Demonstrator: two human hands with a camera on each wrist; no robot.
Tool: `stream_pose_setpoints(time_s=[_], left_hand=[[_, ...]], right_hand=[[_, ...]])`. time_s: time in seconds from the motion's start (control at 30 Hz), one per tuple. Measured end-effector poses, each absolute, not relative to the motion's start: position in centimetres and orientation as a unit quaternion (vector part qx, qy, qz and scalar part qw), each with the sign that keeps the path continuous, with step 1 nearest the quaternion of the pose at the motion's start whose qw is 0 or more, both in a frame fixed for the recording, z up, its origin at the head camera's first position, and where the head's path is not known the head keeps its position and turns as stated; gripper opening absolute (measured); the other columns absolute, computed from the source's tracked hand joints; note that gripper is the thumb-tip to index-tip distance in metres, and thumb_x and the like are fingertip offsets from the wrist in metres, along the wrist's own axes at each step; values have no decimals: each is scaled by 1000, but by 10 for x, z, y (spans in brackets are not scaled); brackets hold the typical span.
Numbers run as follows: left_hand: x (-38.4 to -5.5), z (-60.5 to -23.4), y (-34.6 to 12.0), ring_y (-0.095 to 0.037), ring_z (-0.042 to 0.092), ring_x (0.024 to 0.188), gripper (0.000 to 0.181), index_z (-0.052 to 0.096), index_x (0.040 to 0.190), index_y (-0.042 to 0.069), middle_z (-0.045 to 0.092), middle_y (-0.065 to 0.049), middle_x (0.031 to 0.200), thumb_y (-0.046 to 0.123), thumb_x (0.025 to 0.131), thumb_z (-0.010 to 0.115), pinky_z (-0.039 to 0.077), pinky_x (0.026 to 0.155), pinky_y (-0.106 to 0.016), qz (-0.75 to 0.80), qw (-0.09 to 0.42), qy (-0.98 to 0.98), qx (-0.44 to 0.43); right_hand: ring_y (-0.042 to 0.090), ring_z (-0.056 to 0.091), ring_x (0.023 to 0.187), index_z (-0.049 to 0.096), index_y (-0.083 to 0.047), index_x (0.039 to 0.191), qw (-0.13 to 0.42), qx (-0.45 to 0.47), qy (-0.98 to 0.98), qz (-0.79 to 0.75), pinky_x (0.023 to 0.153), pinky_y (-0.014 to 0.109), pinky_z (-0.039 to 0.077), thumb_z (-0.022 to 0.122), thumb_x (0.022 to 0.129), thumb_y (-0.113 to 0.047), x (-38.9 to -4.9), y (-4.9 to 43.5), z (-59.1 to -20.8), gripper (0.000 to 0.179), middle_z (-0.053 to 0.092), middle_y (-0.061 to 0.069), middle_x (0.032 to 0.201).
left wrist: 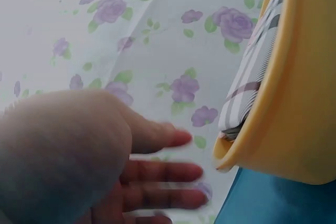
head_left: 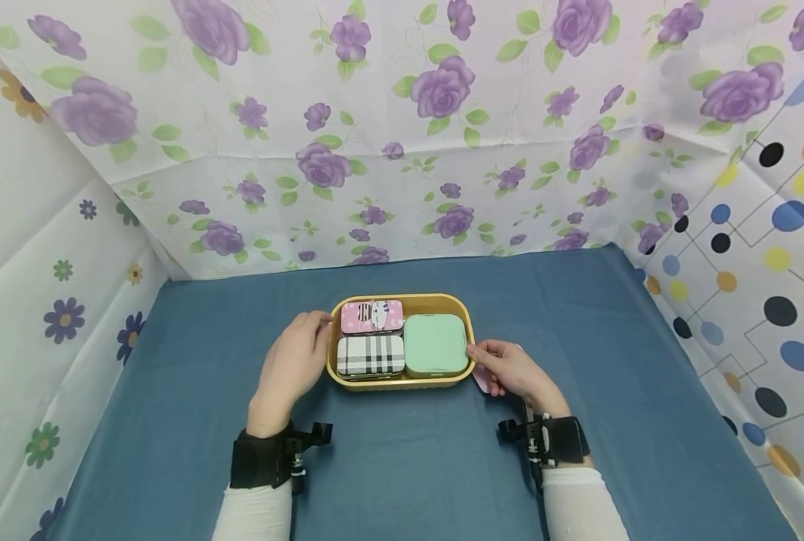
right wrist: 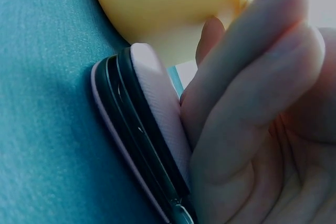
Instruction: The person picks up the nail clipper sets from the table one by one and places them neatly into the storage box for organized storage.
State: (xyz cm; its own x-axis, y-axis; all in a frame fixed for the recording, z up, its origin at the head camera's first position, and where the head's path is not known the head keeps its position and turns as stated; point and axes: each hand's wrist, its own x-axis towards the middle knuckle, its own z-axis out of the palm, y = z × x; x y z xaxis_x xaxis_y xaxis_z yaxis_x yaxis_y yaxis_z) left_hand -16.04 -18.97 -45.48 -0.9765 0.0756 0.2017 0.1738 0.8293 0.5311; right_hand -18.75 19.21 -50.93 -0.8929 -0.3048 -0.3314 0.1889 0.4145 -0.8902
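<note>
A yellow tray point(head_left: 402, 385) sits on the blue cloth and holds several small cases: a pink cartoon-cat tin point(head_left: 372, 316), a plaid case point(head_left: 371, 355) and a mint-green case point(head_left: 435, 344). My left hand point(head_left: 295, 359) is at the tray's left end, its fingers fairly straight; the left wrist view shows a small gap between fingertips and tray. At the opposite end, my right hand point(head_left: 510, 368) has a fingertip against the tray's wall, its fingers loosely bent. Beside the right fingers lies a pink case point(right wrist: 157, 98) with dark edges and a metal clasp, partly covered by the hand in the head view.
Blue cloth point(head_left: 402, 466) covers the work surface. A white floral sheet point(head_left: 388, 173) rises behind it, with a flower-patterned sheet point(head_left: 57, 300) at the left and a dotted sheet point(head_left: 767, 300) at the right. Each wrist wears a black strap with a camera mount.
</note>
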Motion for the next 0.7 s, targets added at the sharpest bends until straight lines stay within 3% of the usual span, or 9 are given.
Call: stream_pose_setpoints(time_s=[0.1,0.27,0.43,0.7], left_hand=[[-161,-456,-194,-26,60,77,26,70,122,1,68,-14,98,18,113,54,49,65,-41,-302,41,-952,-17],[-161,-457,-198,-24,52,65,32,68,105,4,55,-9,77,26,115,47,39,59,-37,-332,-54,-942,21],[-162,-460,-200,-24,48,62,37,58,85,8,49,-7,71,27,114,46,36,57,-36,-351,-84,-932,27],[-166,-466,-201,-23,50,62,36,63,90,8,53,-7,73,31,114,48,37,59,-35,-356,-114,-927,12]], right_hand=[[15,54,53,69,-7,106,229,-35,811,-537,51,31,49,63,105,-58,-188,192,-509,51,53,2,64],[15,54,52,69,-7,106,231,-30,810,-538,51,31,49,63,104,-58,-187,192,-509,51,53,2,64],[14,55,52,69,-8,105,231,-27,809,-540,51,31,49,64,104,-58,-186,191,-507,51,53,2,64],[14,55,52,68,-8,100,233,-27,808,-540,51,30,49,63,105,-58,-187,192,-507,51,53,2,64]])
